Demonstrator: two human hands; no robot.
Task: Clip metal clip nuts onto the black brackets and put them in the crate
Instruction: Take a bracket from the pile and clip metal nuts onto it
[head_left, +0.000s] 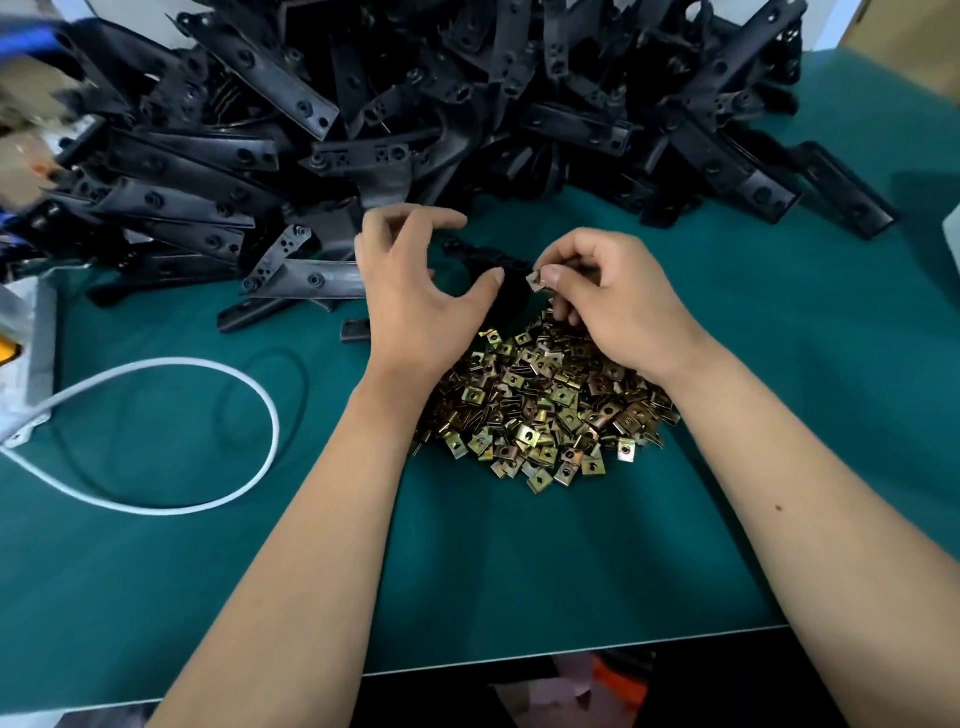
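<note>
Bench (519, 571) edge nearest. Beyond it, clip nut pile (540, 410). Just above pile: right hand (608, 306) fingers pinching one clip nut (535, 280); left hand (415, 291) fingers spread, curved over black bracket (493, 260).

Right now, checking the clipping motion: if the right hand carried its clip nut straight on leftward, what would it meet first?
Probably the black bracket at the left hand; the right hand pinches the clip nut beside it, depth unclear.

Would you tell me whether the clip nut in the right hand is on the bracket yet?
Not yet: the right hand pinches the clip nut beside the bracket.
</note>
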